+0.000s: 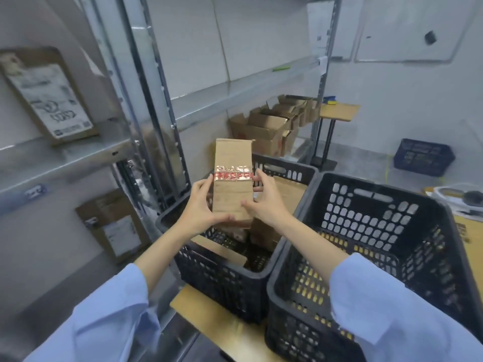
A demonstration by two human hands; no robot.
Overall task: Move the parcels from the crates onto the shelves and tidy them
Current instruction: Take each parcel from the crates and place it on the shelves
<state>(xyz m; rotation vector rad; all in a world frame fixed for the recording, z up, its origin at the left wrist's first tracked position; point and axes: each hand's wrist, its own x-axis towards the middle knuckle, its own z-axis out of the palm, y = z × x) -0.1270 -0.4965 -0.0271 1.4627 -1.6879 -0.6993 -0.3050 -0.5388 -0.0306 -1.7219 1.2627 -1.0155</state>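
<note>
Brown cardboard parcel [232, 184], banded with shiny red-printed tape, is being held upright in both hands over a black perforated plastic crate [222, 283], as the head camera is showing. The person's left hand [201, 205] is clasping the parcel's left edge and the right hand [264, 202] its right edge, with the thumbs lying on the front face. The two-sided hold is apparently steadying a tall, narrow box and keeping its face in sight.

Directly beneath the grip, more brown cardboard parcels [287, 189] are lying in the crate, not yet shelved. Right of the grip, a second black perforated crate [366, 205] is standing just beside the first. Left of the grip, grey metal shelves [65, 158] are bearing a labelled brown parcel [47, 95] that is leaning back on the upper level. Another labelled parcel [115, 226] is sitting lower down, which is likely where this one is heading.
</note>
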